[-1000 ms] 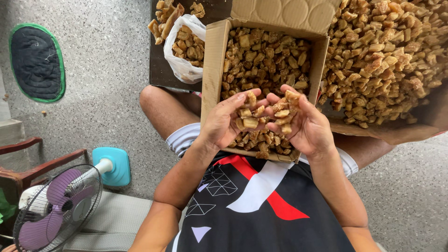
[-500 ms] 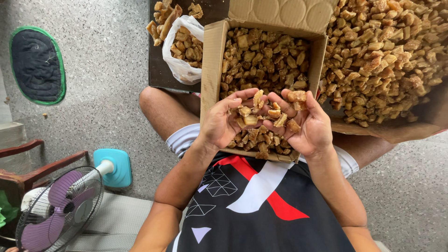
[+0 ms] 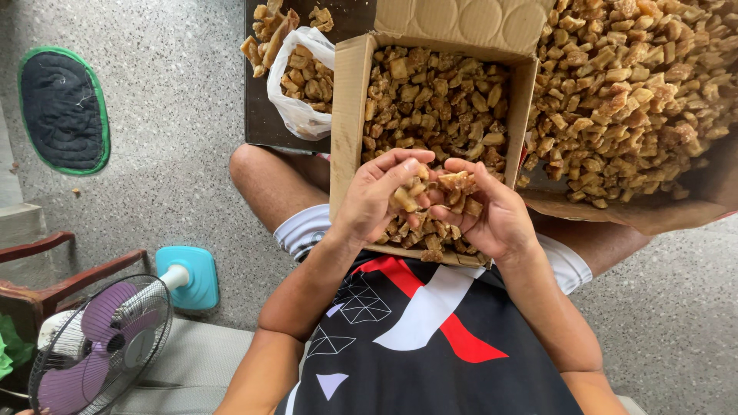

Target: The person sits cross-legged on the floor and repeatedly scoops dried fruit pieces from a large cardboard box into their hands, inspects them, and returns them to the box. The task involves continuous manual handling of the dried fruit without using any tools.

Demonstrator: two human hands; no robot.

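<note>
A cardboard box (image 3: 346, 115) full of small golden-brown fried chunks (image 3: 438, 92) rests on my lap. Both hands are cupped together over its near end. My left hand (image 3: 373, 196) curls around a clump of chunks, fingers bent inward. My right hand (image 3: 492, 215) lies palm up with several chunks on its fingers. The fingertips of both hands touch above the box.
A big heap of the same chunks (image 3: 630, 84) lies on cardboard to the right. A white plastic bag (image 3: 296, 84) with larger pieces sits on a dark tray at the left. A purple-bladed fan (image 3: 100, 346), a wooden chair (image 3: 46, 269) and a dark mat (image 3: 61, 107) stand on the speckled floor.
My hands have closed together from an open, spread cupping. The left hand has curled over the chunks, and both have drawn slightly nearer to me.
</note>
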